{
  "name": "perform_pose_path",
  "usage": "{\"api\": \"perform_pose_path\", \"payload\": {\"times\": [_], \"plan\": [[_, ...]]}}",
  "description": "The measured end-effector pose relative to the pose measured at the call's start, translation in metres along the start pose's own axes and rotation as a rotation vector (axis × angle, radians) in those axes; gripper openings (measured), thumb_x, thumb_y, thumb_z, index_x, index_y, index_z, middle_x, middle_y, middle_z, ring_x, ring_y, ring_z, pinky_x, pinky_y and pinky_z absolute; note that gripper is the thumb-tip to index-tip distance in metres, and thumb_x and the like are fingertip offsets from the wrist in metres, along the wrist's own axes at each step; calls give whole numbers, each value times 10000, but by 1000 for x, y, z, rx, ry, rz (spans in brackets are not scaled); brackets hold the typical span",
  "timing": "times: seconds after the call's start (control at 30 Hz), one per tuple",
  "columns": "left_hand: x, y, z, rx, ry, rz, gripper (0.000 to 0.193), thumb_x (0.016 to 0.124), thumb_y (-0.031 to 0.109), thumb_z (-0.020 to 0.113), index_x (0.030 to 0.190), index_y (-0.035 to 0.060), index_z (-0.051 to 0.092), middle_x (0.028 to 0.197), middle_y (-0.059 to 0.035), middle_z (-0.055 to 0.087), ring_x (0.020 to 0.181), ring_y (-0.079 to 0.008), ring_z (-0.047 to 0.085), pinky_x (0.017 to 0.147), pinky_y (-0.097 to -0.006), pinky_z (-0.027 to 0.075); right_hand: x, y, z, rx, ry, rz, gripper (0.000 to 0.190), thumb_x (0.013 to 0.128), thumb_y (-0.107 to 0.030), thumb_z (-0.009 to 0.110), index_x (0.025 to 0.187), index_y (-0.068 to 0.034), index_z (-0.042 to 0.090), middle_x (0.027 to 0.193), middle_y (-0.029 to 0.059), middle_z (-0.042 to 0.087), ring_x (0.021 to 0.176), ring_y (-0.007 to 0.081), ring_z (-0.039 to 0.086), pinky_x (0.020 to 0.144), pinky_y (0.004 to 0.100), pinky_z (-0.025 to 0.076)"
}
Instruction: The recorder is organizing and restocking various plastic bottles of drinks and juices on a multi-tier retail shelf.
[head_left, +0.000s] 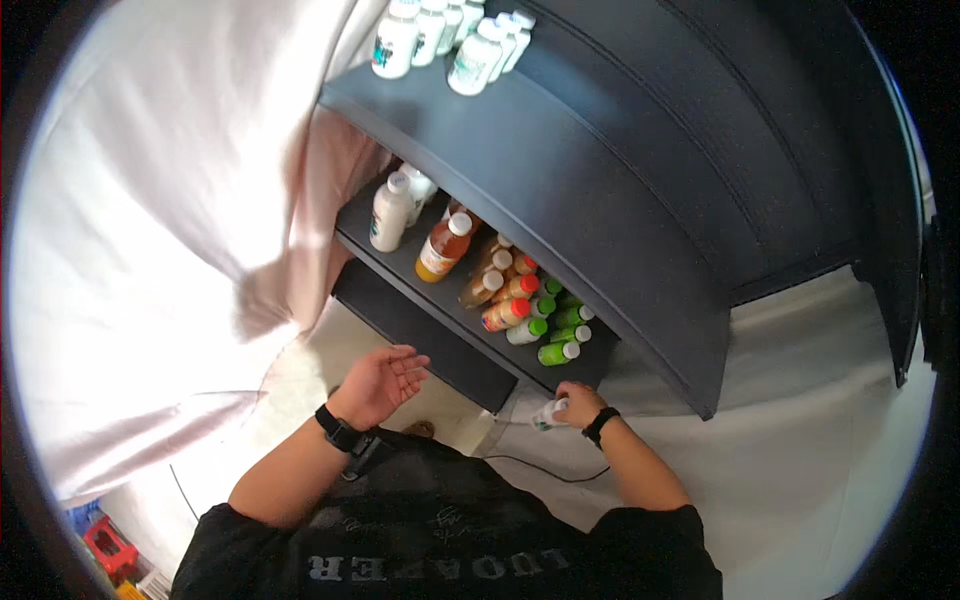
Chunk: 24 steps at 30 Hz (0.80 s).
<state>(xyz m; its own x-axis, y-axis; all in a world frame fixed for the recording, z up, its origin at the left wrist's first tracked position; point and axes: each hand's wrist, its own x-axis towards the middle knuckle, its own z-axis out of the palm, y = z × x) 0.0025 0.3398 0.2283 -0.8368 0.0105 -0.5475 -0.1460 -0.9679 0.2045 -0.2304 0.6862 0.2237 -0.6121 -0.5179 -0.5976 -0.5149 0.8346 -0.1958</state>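
My right hand (580, 405) grips a small white plastic bottle (546, 416) close to its top. It holds the bottle tilted, just off the right front corner of the middle shelf (592, 371). Nearest to that hand on the shelf is a row of green-labelled bottles (558, 354) with white caps. My left hand (381, 384) is empty, its palm turned up and fingers apart, in front of the dark bottom shelf (427, 334). Between the hands and further back stand bottles with green caps (527, 331), red caps (506, 314) and white caps over brown drink (480, 289).
An orange drink bottle (444, 249) and white bottles (391, 212) occupy the shelf's left end. More white bottles (477, 58) stand on the upper shelf (480, 135), whose front edge overhangs. Pale cloth (172, 187) hangs at left. A black cable (555, 474) crosses the floor; a red stool (110, 547) is lower left.
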Motion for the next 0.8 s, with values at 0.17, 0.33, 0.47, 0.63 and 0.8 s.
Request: {"api": "perform_pose_path", "payload": {"times": [0.17, 0.33, 0.47, 0.63, 0.8], "plan": [[3, 35, 2, 323, -42, -319, 755, 891, 414, 579, 1460, 64, 228, 1347, -248, 489, 1221, -348, 491, 1068, -513, 330, -21, -115, -27, 136, 163, -374, 380, 682, -165, 785, 1006, -36, 632, 1016, 143, 635, 889, 329, 631, 787, 406, 509], [-28, 71, 35, 342, -116, -347, 830, 899, 408, 563, 1511, 63, 122, 1427, -289, 378, 1284, -366, 442, 1103, -540, 291, -58, -229, -90, 455, 310, -523, 380, 715, -89, 758, 1065, -22, 628, 957, 96, 615, 799, 227, 635, 720, 323, 510], [-38, 107, 52, 278, -398, -132, 784, 913, 388, 524, 1498, 10, 164, 1451, -282, 350, 1313, -361, 419, 1122, -470, 306, -42, -282, -122, 723, 623, -698, 381, 748, -7, 732, 1109, 2, 609, 966, 51, 621, 828, 105, 614, 679, 249, 492], [-44, 147, 87, 163, -543, 145, 734, 923, 261, 487, 1488, -49, 136, 1458, -266, 351, 1350, -333, 384, 1153, -436, 273, -20, -330, -175, 910, 738, -811, 383, 793, 54, 702, 1145, 27, 555, 949, 43, 652, 849, 90, 616, 752, 243, 507], [-26, 174, 110, 84, -645, 409, 755, 921, 251, 496, 1492, -51, 105, 1492, -257, 300, 1385, -314, 338, 1167, -429, 239, 22, -355, -232, 908, 792, -875, 326, 829, 70, 666, 1134, 33, 561, 977, 61, 662, 844, 97, 624, 758, 248, 514]]}}
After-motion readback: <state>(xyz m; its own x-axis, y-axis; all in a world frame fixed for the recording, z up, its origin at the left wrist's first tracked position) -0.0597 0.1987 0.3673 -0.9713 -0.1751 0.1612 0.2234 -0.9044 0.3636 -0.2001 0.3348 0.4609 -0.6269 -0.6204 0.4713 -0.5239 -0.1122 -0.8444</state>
